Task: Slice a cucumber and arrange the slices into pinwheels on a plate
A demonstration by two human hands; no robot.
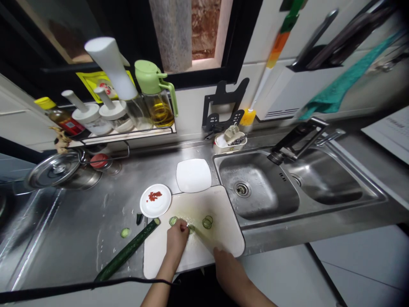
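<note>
My left hand [178,235] is over the white cutting board [220,198], fingers curled together at a cucumber slice [191,229]. Just behind those fingers lies another slice [173,221]. Closed at the board's near edge, my right hand [227,265] grips a knife [205,239], whose motion-smeared blade points toward the slice by my left fingertips. Two overlapping cucumber rounds [207,222] rest farther right on the board. A long cut cucumber [129,248] slants across the board's left edge onto the steel counter. Near it are a dark green end piece [139,218] and a loose slice [125,232].
Behind the board stand a small plate [147,209] with red bits and a square white plate [193,175]. A double sink [258,192] with a black faucet [287,149] lies right. Bottles fill the rack [150,133]; a lidded pot [76,177] sits left. A dark cable [128,280] crosses in front.
</note>
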